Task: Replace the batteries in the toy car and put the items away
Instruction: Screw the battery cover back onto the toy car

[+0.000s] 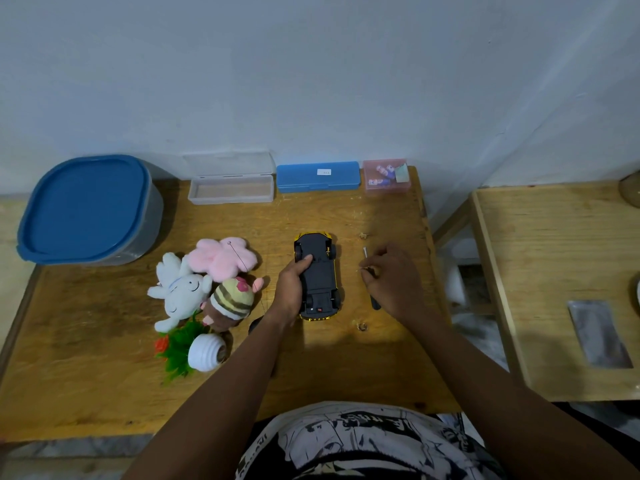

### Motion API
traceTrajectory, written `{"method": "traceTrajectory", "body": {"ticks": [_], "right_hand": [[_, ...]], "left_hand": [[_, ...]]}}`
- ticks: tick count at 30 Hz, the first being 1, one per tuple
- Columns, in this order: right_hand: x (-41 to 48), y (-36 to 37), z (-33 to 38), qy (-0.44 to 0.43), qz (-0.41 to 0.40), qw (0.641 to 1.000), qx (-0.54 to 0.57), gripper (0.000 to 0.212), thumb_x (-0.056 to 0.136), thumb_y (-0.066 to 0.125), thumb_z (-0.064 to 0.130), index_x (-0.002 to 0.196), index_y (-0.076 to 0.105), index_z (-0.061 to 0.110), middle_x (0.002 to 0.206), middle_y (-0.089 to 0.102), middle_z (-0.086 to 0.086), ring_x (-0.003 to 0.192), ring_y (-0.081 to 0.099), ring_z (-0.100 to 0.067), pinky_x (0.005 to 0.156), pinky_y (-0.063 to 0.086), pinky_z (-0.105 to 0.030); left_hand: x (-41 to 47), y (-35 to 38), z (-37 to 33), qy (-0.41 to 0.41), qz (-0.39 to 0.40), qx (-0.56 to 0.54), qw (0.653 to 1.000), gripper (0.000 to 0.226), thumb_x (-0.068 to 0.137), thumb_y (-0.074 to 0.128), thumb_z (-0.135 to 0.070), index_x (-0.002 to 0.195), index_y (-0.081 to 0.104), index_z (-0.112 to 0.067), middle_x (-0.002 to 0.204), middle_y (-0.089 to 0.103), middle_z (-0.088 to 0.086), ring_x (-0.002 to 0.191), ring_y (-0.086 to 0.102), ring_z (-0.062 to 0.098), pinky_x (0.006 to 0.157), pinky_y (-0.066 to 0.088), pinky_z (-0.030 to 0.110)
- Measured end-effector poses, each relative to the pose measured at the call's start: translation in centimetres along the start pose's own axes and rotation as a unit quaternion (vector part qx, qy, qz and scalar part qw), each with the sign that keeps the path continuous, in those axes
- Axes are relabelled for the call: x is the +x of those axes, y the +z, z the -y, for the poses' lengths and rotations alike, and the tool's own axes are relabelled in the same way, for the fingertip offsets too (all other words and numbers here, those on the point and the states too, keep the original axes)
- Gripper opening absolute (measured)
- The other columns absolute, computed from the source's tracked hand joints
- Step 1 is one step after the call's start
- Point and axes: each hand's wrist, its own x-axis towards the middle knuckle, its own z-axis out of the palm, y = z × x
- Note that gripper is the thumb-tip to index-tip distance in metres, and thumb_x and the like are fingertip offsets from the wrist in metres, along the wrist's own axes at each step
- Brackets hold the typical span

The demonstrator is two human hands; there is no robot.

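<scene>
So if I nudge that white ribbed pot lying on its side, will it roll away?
Probably a little: the white ribbed pot lies on its side and looks round. The green plastic plant attached should likely check it. It looks hard, so perhaps breakable if it drops off the table.

Both hands (289, 289) (393, 278) curled, gripping.

right of the toy car (318, 277), the right hand (393, 278) covers most of a dark-handled tool (375, 303), and whatever tiny thing its fingertips pinch is unreadable
</scene>
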Motion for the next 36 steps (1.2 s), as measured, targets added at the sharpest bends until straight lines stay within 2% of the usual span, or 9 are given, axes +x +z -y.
{"method": "traceTrajectory", "body": {"ticks": [4, 11, 16, 21, 26, 30, 33, 36], "right_hand": [[0.0, 0.4, 0.2, -0.030, -0.013, 0.998, -0.044, 0.009, 0.082, 0.074, 0.031, 0.089, 0.078, 0.027, 0.096, 0.054, 0.005, 0.094, 0.053, -0.016, 0.070, 0.045, -0.029], [-0.2, 1.1, -0.3, -0.063, -0.041, 0.995, -0.065, 0.010, 0.084, 0.069, 0.022, 0.077, 0.076, 0.023, 0.090, 0.053, 0.003, 0.085, 0.052, -0.014, 0.066, 0.035, -0.025], [-0.4, 1.1, 0.1, -0.079, -0.040, 0.994, -0.058, 0.010, 0.085, 0.062, 0.018, 0.079, 0.069, 0.020, 0.094, 0.053, 0.001, 0.085, 0.053, -0.017, 0.067, 0.035, -0.026], [-0.4, 1.0, 0.7, -0.078, -0.048, 0.995, -0.049, 0.007, 0.088, 0.063, 0.020, 0.082, 0.068, 0.020, 0.098, 0.055, -0.001, 0.089, 0.055, -0.017, 0.072, 0.043, -0.029], [-0.3, 0.6, 1.7, -0.048, -0.069, 0.996, 0.021, 0.006, 0.090, 0.063, 0.023, 0.087, 0.067, 0.021, 0.104, 0.055, 0.000, 0.099, 0.051, -0.016, 0.077, 0.035, -0.027], [0.0, 0.1, 2.7, -0.057, -0.086, 0.995, 0.017, 0.005, 0.091, 0.064, 0.024, 0.089, 0.068, 0.021, 0.105, 0.058, -0.001, 0.102, 0.051, -0.017, 0.080, 0.042, -0.032], [0.3, 0.3, 1.7, 0.010, -0.080, 0.996, 0.024, 0.007, 0.090, 0.064, 0.025, 0.090, 0.070, 0.021, 0.101, 0.060, 0.001, 0.101, 0.053, -0.019, 0.081, 0.039, -0.031], [0.4, 0.5, 1.1, 0.024, -0.079, 0.996, 0.037, 0.007, 0.088, 0.066, 0.024, 0.090, 0.072, 0.021, 0.095, 0.060, 0.004, 0.095, 0.054, -0.018, 0.079, 0.040, -0.031]], "left_hand": [[-0.1, 0.1, 0.0, -0.003, 0.003, -0.003, 1.000, 0.041, 0.099, 0.051, -0.029, 0.130, 0.059, -0.003, 0.104, 0.069, 0.016, 0.084, 0.068, 0.033, 0.072, 0.058, 0.041], [-0.3, 0.2, -0.2, -0.004, 0.000, -0.008, 1.000, 0.041, 0.100, 0.051, -0.028, 0.132, 0.057, -0.002, 0.106, 0.068, 0.017, 0.082, 0.067, 0.032, 0.067, 0.057, 0.038], [-0.3, 0.1, -0.1, 0.000, 0.004, -0.004, 1.000, 0.037, 0.100, 0.050, -0.028, 0.127, 0.059, -0.004, 0.104, 0.068, 0.016, 0.082, 0.068, 0.031, 0.065, 0.057, 0.036], [-0.5, 0.2, -0.4, 0.000, 0.012, -0.007, 1.000, 0.028, 0.100, 0.049, -0.026, 0.118, 0.061, -0.007, 0.097, 0.069, 0.012, 0.077, 0.068, 0.027, 0.065, 0.057, 0.036], [-0.7, 0.2, -0.5, -0.002, 0.009, -0.003, 1.000, 0.032, 0.100, 0.050, -0.027, 0.121, 0.061, -0.006, 0.098, 0.069, 0.013, 0.078, 0.068, 0.028, 0.065, 0.057, 0.035], [-0.6, 0.2, -0.6, -0.008, 0.010, -0.007, 1.000, 0.029, 0.100, 0.050, -0.028, 0.116, 0.063, -0.008, 0.095, 0.070, 0.011, 0.077, 0.069, 0.027, 0.067, 0.056, 0.036], [-0.8, 0.0, -0.6, -0.029, 0.002, -0.056, 0.998, 0.031, 0.099, 0.049, -0.028, 0.115, 0.064, -0.006, 0.093, 0.070, 0.012, 0.075, 0.067, 0.028, 0.070, 0.055, 0.037], [-0.8, -0.6, -0.5, -0.039, -0.010, -0.113, 0.993, 0.033, 0.098, 0.048, -0.029, 0.111, 0.066, -0.005, 0.092, 0.070, 0.013, 0.074, 0.066, 0.029, 0.070, 0.053, 0.037]]}}
